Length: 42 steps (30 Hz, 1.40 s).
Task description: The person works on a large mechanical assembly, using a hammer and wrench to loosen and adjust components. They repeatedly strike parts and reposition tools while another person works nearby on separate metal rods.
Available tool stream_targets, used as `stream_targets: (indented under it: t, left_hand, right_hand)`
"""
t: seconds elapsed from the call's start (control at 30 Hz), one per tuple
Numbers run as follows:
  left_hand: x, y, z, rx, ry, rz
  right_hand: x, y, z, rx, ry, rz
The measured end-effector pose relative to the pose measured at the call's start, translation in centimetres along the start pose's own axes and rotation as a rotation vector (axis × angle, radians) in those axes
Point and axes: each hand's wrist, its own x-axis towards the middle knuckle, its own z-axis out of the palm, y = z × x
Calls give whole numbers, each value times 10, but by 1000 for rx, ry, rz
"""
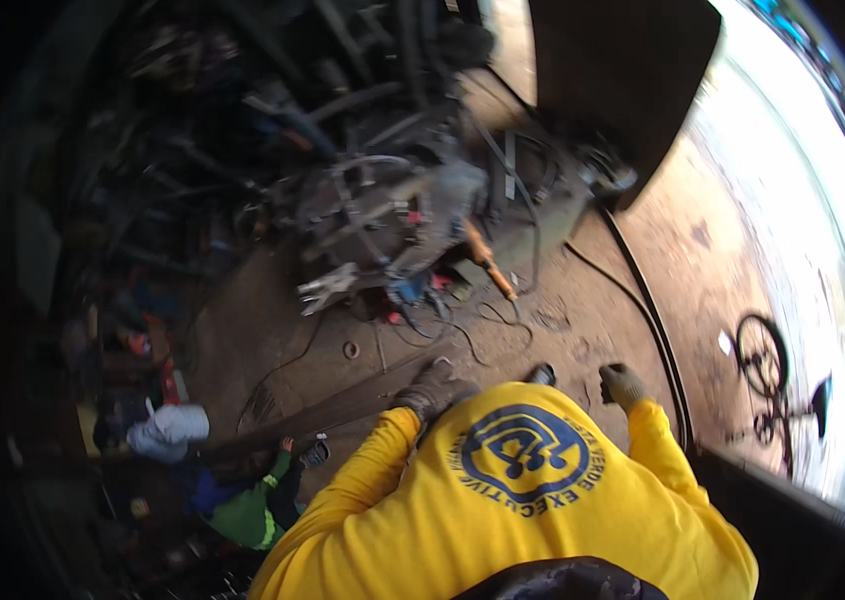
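Observation:
I wear yellow sleeves and grey work gloves. My left hand is in front of my chest, over a long brown metal beam on the ground. Blur smears its fingers, and a dark shape lies against it; whether it is held I cannot tell. My right hand is out to the right above the brown floor, its fingers curled in and nothing visible in them. Ahead, an orange power tool with a cord leans at the edge of a cluttered metal workbench. The tip of my shoe shows between my hands.
Cables and a dark hose cross the floor. A metal ring lies near the beam. At lower left a person in green is low down, near a pale blue cloth shape. A bicycle is at right. Scrap metal fills the far left.

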Motion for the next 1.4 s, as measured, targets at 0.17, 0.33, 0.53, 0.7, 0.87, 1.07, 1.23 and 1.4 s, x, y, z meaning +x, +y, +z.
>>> stream_targets:
  t: [0.17,0.33,0.53,0.7,0.87,1.07,1.23,1.4]
  left_hand:
    - [9,-63,31,-81,75,-28]
    - [46,-34,7,-37,-70,-158]
    - [106,16,-23,136,-210,-137]
    - [150,55,-34,255,-307,-74]
    - [184,87,-34,337,-377,-6]
    - [201,98,-36,370,-421,49]
    - [206,88,-43,363,-439,101]
    - [210,78,-39,449,-471,277]
  right_hand:
    - [-16,22,-28,-31,146,150]
    - [-27,98,-25,43,241,285]
    - [-64,165,26,274,297,441]
    - [-104,193,74,485,433,588]
    - [-69,269,174,254,867,757]
    - [-129,201,153,673,566,767]
    - [-133,148,110,361,645,685]
    - [-91,154,77,141,731,583]
